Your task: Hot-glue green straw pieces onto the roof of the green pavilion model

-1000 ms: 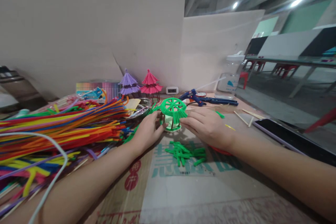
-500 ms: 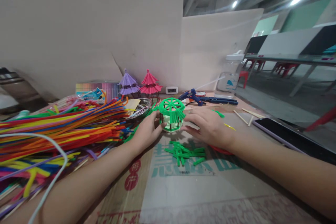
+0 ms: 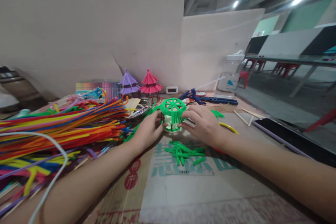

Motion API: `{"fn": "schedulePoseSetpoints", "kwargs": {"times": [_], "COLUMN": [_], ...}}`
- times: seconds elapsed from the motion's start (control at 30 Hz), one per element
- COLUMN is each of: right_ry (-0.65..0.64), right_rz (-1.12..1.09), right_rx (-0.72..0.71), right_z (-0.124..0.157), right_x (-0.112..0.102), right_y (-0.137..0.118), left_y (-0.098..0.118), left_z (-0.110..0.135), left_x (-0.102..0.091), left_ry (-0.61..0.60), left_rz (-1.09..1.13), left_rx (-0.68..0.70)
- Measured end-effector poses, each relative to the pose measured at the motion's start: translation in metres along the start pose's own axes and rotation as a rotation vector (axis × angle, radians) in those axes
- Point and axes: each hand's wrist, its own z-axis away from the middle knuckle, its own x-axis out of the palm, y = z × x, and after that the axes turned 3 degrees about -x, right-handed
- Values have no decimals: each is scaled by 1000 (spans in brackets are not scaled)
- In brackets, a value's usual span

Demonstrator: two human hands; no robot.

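A small pavilion (image 3: 173, 105) made of green pipe cleaners stands between my hands, with a spoked round top, short strips hanging at its front, dark posts and a round green base. My left hand (image 3: 149, 126) is closed on its left side, thumb by a post near the base. At the right side, my right hand (image 3: 202, 122) has its fingers curled against the hanging strips and its thumb lower, by the base; the exact fingertip contact is partly hidden. Short cut green pipe-cleaner pieces (image 3: 181, 152) lie in a loose pile just in front.
Bundles of coloured pipe cleaners (image 3: 65, 122) cover the left side, crossed by a white cable (image 3: 56, 147). Behind stand purple (image 3: 128, 84) and pink pavilions (image 3: 150, 83), a small clock (image 3: 172, 90), a glue gun (image 3: 193, 95) and a bottle (image 3: 229, 75). A phone (image 3: 288, 138) lies right.
My right hand has moved left and closed in on the pavilion's right side, uncovering more of a yellow piece behind it. The pavilion has shifted slightly right; my left hand stays on it.
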Motion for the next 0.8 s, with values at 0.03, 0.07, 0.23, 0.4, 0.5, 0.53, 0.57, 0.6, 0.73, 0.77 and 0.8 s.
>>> {"fn": "schedulePoseSetpoints", "kwargs": {"times": [0.03, 0.07, 0.23, 0.4, 0.5, 0.53, 0.57, 0.6, 0.73, 0.77, 0.8], "right_ry": [-3, -5, -35, -58, -3, 13, 21, 20, -28, -41, -52], "right_rz": [-2, -5, -18, -36, -69, -68, -62, -52, -31, -28, -25], "right_rx": [4, 6, 4, -19, 17, 41, 58, 63, -13, -32, -45], "right_z": [-1, -1, -2, 0, 1, 1, 2, 2, 2, 2, 2], "right_x": [0, 0, -2, -4, -5, -6, -6, -7, -11, -12, -13], "right_y": [0, 0, 0, -2, -3, -2, -2, -2, -3, -4, -6], "left_y": [0, -1, 0, 2, 1, 0, 0, -1, -1, -1, -1], "left_z": [0, 0, 0, 0, 1, 1, 1, 1, 1, 1, 1], "left_x": [0, 1, 1, -1, 0, 0, 0, 1, 1, 1, 0], "left_ry": [2, 4, -3, -11, -11, -8, -6, -6, -2, 0, 3], "left_rz": [-9, -16, -32, -19, 1, 12, 24, 35, 42, 39, 40], "left_rx": [4, 8, 8, -6, -8, -5, -1, 3, 17, 23, 29]}}
